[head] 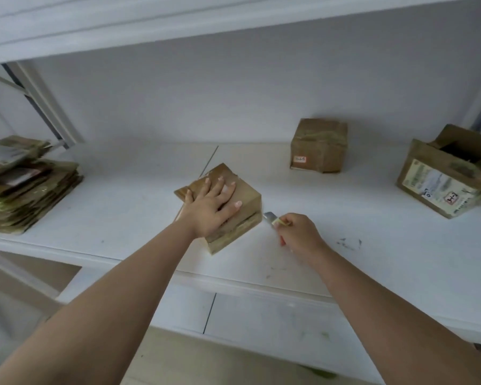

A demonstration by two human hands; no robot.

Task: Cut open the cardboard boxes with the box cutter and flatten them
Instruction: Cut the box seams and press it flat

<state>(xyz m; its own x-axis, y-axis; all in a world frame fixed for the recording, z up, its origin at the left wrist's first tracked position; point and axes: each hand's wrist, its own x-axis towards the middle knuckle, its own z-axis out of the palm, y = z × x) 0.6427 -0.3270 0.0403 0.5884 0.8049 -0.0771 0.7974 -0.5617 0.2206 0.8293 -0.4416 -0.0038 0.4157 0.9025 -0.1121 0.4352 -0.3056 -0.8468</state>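
A small brown cardboard box (247, 202) stands on the white shelf (345, 245) near its front edge. My left hand (213, 205) lies flat on top of the box, fingers spread and straight, pressing it down. Just right of the box, my right hand (299, 232) grips a box cutter (272, 219); its metal blade points at the box's lower right corner, very close to it. A closed taped box (318, 145) with a small white label stands farther back. At the far right sits an opened box (444, 176) with a printed label on its side.
A stack of flattened cardboard (25, 190) lies at the shelf's left end. An upper shelf (206, 20) overhangs the work area. A white wall closes off the back. Dark scuff marks (349, 243) dot the shelf right of my right hand.
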